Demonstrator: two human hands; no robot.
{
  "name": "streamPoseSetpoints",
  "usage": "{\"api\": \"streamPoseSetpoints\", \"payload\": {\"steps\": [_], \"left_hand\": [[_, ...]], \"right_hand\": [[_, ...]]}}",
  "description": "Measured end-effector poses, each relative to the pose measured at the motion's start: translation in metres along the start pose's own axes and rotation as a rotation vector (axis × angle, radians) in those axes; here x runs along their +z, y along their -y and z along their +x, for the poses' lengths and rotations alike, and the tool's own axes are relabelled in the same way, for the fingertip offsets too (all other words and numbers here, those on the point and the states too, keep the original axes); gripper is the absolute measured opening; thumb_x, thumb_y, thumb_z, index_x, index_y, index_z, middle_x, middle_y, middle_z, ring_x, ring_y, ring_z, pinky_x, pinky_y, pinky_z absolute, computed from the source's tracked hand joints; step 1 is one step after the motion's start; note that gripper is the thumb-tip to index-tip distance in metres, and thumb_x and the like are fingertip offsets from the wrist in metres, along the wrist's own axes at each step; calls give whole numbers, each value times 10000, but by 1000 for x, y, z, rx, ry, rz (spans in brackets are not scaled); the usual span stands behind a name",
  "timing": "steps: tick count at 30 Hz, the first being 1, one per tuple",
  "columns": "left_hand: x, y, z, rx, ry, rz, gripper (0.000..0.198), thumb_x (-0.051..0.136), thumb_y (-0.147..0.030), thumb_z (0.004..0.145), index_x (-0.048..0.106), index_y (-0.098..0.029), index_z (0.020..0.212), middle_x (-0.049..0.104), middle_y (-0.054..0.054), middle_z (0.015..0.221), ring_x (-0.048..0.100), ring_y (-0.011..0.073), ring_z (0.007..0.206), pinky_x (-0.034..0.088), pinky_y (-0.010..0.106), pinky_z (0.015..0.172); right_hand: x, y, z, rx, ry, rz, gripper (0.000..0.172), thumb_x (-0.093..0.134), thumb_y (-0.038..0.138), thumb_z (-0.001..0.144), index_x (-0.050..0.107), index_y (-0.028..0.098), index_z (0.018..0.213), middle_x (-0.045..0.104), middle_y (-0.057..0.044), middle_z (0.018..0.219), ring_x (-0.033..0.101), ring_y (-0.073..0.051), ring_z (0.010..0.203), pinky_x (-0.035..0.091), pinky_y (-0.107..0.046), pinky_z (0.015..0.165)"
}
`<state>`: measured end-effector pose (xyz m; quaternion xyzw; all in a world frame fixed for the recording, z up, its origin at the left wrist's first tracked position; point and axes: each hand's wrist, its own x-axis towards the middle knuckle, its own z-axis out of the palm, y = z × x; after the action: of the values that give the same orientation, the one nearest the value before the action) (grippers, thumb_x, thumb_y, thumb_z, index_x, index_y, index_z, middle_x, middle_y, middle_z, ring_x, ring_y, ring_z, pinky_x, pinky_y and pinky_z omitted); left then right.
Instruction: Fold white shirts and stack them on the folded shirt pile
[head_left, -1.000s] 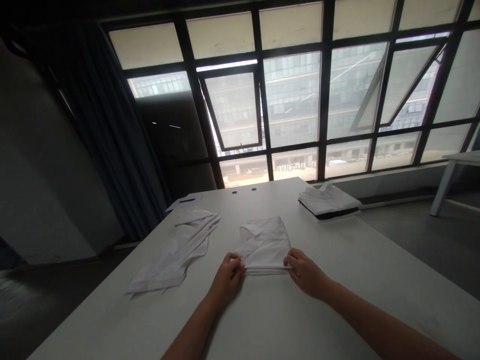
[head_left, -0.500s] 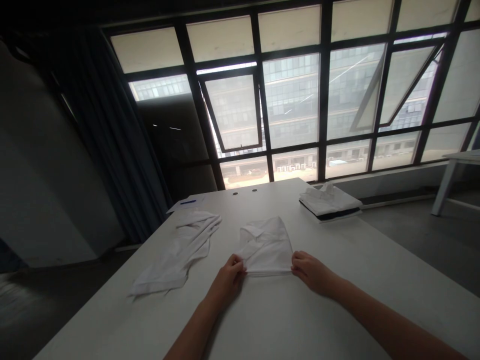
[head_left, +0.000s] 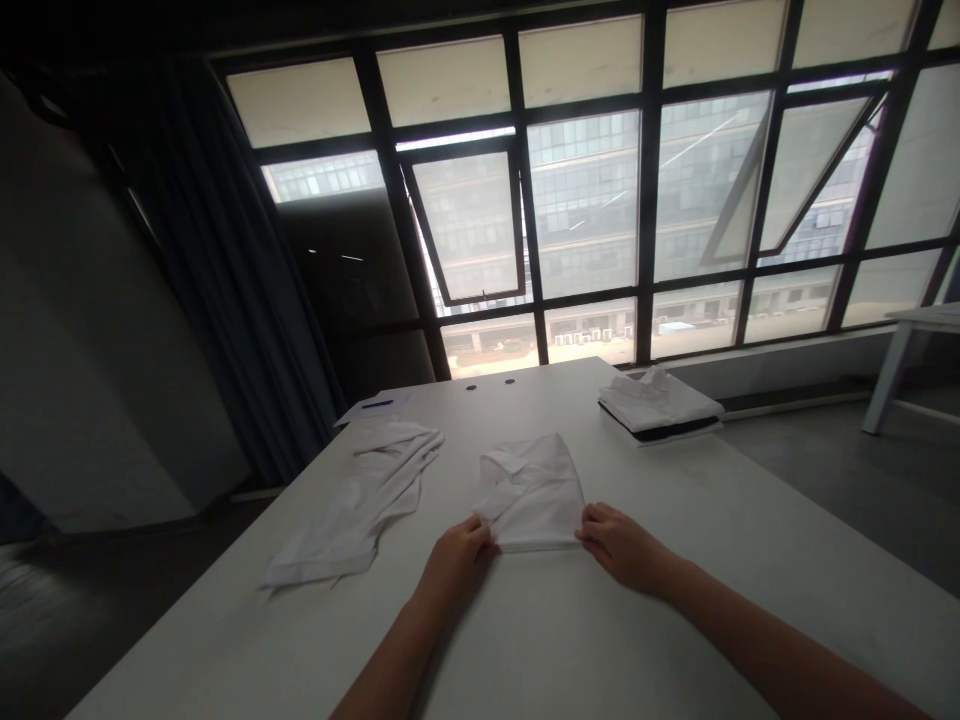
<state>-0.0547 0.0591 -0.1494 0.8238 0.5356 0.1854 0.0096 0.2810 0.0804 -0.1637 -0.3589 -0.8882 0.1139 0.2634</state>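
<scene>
A white shirt (head_left: 534, 495), folded into a compact rectangle with its collar side away from me, lies flat on the white table (head_left: 555, 640). At its near left corner my left hand (head_left: 463, 550) pinches the folded edge. My right hand (head_left: 611, 540) grips the near right corner between thumb and fingers. Parts of both corners are hidden under the fingers. Left of the folded shirt, a second white garment (head_left: 360, 510) is spread loosely and creased, apart from my hands.
On the far right of the table sits a stack of folded clothes (head_left: 660, 405), white with a dark layer. Paper with a blue pen (head_left: 377, 404) lies at the far left edge. Windows (head_left: 585, 200) stand behind; another white table (head_left: 922, 315) is at the right.
Both hands have shifted slightly inward along the near edge of the folded shirt, still holding its corners. The other clothes stay where they were.
</scene>
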Motion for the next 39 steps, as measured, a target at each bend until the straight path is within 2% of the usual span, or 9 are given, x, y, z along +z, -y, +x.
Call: {"api": "streamPoseSetpoints", "payload": {"steps": [4, 7, 11, 16, 20, 24, 29, 33, 39], "left_hand": [[-8, -9, -2, 33, -57, 59, 107, 604, -203, 906, 679, -232, 836, 661, 69, 959, 611, 233, 899, 445, 342, 826], [-11, -24, -3, 192, -119, 88, 146, 593, -179, 894, 687, -241, 986, 651, 96, 1188, 584, 276, 1093, 449, 434, 960], [4, -43, -2, 354, -47, 12, 331, 581, -232, 948, 606, -281, 1274, 607, 67, 1382, 528, 274, 1292, 385, 489, 1118], [18, -46, 0, 266, 83, -22, 333, 515, -260, 1013, 588, -347, 1326, 605, 44, 1415, 504, 295, 1350, 298, 644, 1142], [11, -46, -3, 233, 138, -62, 391, 567, -305, 985, 555, -376, 1369, 556, 55, 1471, 429, 317, 1411, 205, 730, 1129], [9, -49, -5, 174, 146, -101, 347, 571, -350, 976, 599, -366, 1321, 518, 69, 1503, 426, 313, 1412, 176, 713, 1139], [10, -53, -3, 52, 38, -93, 158, 579, -330, 935, 673, -248, 1032, 620, 91, 1335, 536, 282, 1271, 194, 603, 1172], [5, -56, -1, -50, 32, -3, 206, 601, -423, 899, 638, -221, 917, 650, 66, 1028, 601, 262, 1014, 270, 556, 1129], [11, -49, -5, -33, 69, 31, 651, 711, -658, 761, 574, -219, 1223, 589, 117, 1211, 495, 344, 1205, 142, 595, 1185]], "right_hand": [[-1, -2, 1, 39, 9, 41, 120, 586, 192, 903, 666, 201, 814, 636, -43, 903, 583, -191, 868, 469, -300, 801], [6, 4, 1, 20, 19, 103, 73, 618, 172, 865, 672, 198, 823, 641, -44, 915, 598, -188, 869, 478, -290, 800], [15, 21, -1, -72, 24, 176, 178, 577, 103, 836, 690, 203, 930, 647, -57, 986, 610, -189, 921, 488, -293, 846], [13, 24, -2, -70, -20, 176, 267, 561, 28, 710, 666, 202, 883, 647, -61, 976, 612, -202, 933, 506, -313, 851], [8, 22, -3, -94, -29, 80, 459, 584, 80, 739, 669, 231, 1165, 601, -109, 1319, 540, -272, 1224, 428, -452, 1070], [6, 32, -4, -111, 76, 35, 527, 588, 123, 762, 654, 262, 1266, 600, -93, 1387, 499, -282, 1318, 396, -469, 1113], [4, 57, -8, -188, 150, 42, 634, 640, 202, 700, 610, 224, 1334, 614, -130, 1383, 552, -303, 1276, 397, -473, 1102], [15, 76, -13, -335, 175, 162, 512, 642, 223, 687, 665, 226, 1199, 692, -105, 1237, 611, -275, 1188, 431, -409, 1057], [23, 57, -1, -299, -132, 191, 292, 525, 105, 780, 675, 225, 1000, 723, -60, 936, 653, -206, 924, 492, -355, 892]]}}
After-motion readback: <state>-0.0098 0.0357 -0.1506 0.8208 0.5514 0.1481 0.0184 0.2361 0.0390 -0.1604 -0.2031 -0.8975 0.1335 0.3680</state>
